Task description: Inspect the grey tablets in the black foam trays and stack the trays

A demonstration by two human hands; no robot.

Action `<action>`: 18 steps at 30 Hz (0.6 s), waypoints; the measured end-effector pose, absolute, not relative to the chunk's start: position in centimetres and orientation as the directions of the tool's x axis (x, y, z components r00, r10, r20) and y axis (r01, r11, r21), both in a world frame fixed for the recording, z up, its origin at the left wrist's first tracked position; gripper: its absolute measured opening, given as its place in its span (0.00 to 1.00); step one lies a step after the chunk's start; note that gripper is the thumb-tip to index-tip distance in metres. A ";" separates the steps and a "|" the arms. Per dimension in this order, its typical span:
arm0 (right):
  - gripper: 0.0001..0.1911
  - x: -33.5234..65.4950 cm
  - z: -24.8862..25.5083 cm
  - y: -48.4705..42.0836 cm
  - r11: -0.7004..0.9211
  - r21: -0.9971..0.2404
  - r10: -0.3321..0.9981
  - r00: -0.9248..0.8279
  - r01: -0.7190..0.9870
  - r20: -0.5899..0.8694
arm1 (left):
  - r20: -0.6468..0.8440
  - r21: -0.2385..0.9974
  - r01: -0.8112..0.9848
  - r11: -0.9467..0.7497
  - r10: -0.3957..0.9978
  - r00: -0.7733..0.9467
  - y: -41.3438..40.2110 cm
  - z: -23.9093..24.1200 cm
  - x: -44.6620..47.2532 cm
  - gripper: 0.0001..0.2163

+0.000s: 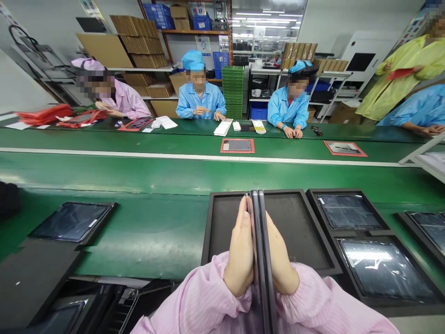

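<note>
Between my palms stand at least two thin dark tablets [263, 250], on edge and face to face, their long edges turned toward me. My left hand [240, 260] presses flat on the left side, fingers together and pointing forward. On the other side, my right hand [279, 262] presses in the same way, its fingertips partly hidden behind the tablets. Both hands are above a shallow black tray [299, 232], whose visible floor is bare. To the right, a black foam tray [378, 233] holds two tablets [385, 269] with dark, film-covered screens.
Another tablet [71, 221] lies at left on black foam [38, 264]. At the far right sits one more tablet [431, 229]. Beyond the white strip [174, 157] on the green bench, red-framed pieces [237, 145] lie before several seated co-workers [201, 95].
</note>
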State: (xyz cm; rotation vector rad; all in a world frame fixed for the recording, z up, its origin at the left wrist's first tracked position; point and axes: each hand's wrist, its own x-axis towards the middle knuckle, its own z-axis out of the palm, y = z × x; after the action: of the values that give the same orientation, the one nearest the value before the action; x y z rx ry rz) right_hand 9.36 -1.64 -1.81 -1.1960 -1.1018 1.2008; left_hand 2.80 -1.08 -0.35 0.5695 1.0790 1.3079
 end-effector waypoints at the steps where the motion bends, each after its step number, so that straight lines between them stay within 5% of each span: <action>1: 0.22 9.4 -1.8 -1.7 -0.004 -0.997 0.998 0.060 -0.078 -0.009 | -0.290 0.852 -0.480 0.211 0.952 -0.096 -1.2 -0.6 2.8 0.25; 6: 0.23 9.4 -2.1 -1.7 0.035 -0.998 0.998 0.055 -0.058 0.032 | -0.157 0.944 -0.315 0.103 0.976 -0.152 -0.9 -2.2 2.3 0.32; 11: 0.23 8.7 -3.3 -1.1 0.094 -0.996 0.995 0.038 -0.001 0.094 | 0.281 0.952 -0.058 -0.300 0.935 -0.216 2.4 -3.3 0.7 0.30; 18: 0.28 9.0 -3.5 -1.5 0.105 -0.988 0.986 -0.119 -0.111 0.118 | 0.263 0.957 -0.136 -0.255 0.964 0.048 4.9 -2.8 -1.5 0.26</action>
State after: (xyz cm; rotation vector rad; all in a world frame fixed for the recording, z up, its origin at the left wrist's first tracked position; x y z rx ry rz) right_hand 8.95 -1.46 -3.49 -0.9873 -1.2725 1.2639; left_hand -1.54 4.86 -2.76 1.3287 0.9283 1.4060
